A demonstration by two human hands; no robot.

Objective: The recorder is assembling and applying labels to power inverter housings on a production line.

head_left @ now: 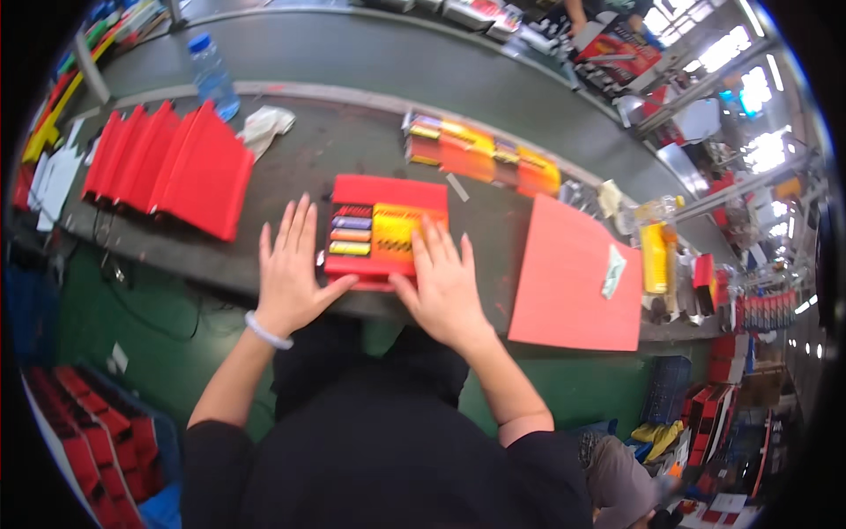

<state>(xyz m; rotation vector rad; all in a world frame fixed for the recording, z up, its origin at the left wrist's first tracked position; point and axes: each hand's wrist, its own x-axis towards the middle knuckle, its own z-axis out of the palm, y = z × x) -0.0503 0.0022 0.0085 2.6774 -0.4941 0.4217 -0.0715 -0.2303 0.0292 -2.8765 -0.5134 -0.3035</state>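
Observation:
A flat red box lies at the table's front edge before me. Its face carries a yellow and orange printed label with small coloured bars on the left. My left hand is open alongside the box's left edge, fingers stretched and thumb pointing at its near corner. Open too, my right hand rests its fingertips on the label's right side, with the thumb at the near edge. Neither hand grips anything. Farther right lie several printed label sheets, yellow and orange.
Several folded red card pieces stand at left. Behind them are a water bottle and crumpled tissue. A large light-red sheet overhangs the front edge at right, near a yellow bottle. Another person sits at lower right.

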